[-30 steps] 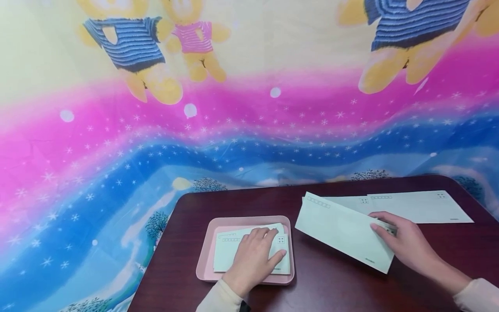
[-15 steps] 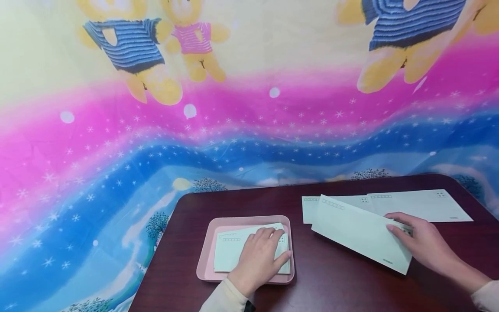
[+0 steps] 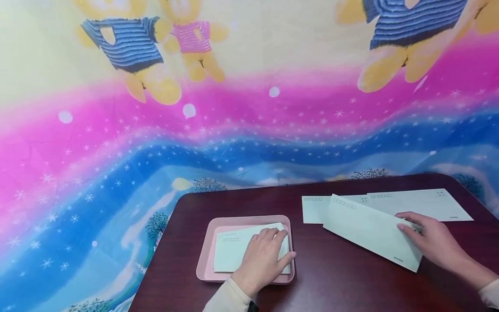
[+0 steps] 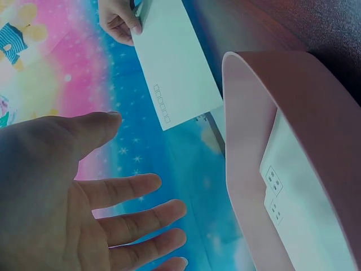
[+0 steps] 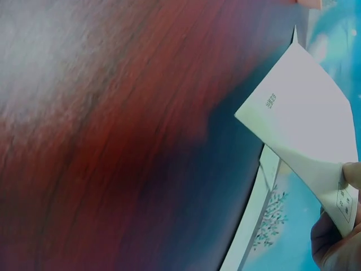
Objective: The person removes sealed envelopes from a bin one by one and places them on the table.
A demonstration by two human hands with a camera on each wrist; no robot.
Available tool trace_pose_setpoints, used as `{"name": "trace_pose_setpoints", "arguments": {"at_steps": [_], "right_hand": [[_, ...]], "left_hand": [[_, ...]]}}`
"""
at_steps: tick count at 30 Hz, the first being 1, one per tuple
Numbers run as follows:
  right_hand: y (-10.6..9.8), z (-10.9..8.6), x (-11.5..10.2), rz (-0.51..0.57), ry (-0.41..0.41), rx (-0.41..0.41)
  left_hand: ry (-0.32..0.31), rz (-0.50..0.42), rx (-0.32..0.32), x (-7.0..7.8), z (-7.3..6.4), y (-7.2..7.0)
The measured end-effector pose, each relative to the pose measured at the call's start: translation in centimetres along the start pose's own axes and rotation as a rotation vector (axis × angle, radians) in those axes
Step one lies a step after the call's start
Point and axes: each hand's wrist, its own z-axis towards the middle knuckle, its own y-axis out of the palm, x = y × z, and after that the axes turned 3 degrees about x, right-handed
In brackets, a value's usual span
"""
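Note:
My right hand (image 3: 434, 238) pinches a pale green envelope (image 3: 370, 234) at its upper right edge, thumb on the front face. The envelope is held tilted above the table and overlaps two envelopes lying behind it in the head view. In the right wrist view the held envelope (image 5: 310, 113) bends a little near the thumb. My left hand (image 3: 263, 260) hovers over the pink tray (image 3: 205, 260), fingers spread and straight, as the left wrist view shows. Inside the tray lies a small stack of envelopes (image 3: 230, 258), partly hidden by that hand in the head view.
Two pale envelopes lie side by side along the table's far edge, a left one (image 3: 312, 212) and a right one (image 3: 421, 203). The dark wooden table (image 3: 331, 281) ends at a printed cloth (image 3: 234, 112) with bears and snowflakes behind it.
My right hand has moved right with the envelope, uncovering more of the left envelope behind. My left hand has shifted slightly right over the tray.

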Motion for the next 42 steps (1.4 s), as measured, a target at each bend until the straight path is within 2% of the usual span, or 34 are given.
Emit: {"name": "trace_pose_setpoints", "arguments": {"at_steps": [9, 17, 24, 35, 42], "right_hand": [[0.0, 0.1, 1.2, -0.030, 0.004, -0.010], [-0.7, 0.2, 2.3, -0.029, 0.017, -0.045], [-1.4, 0.5, 3.5, -0.061, 0.019, -0.044], [-2.3, 1.5, 5.5, -0.249, -0.026, -0.005], [-2.0, 1.5, 6.3, -0.284, 0.033, -0.003]], "left_hand": [[0.005, -0.004, -0.012, 0.5, 0.3, 0.1], [0.019, -0.001, -0.016, 0.9, 0.5, 0.1], [0.030, 0.020, -0.010, 1.1, 0.8, 0.2], [0.036, 0.019, -0.045, 1.7, 1.2, 0.3], [0.026, -0.007, -0.076, 2.3, 1.6, 0.5]]}}
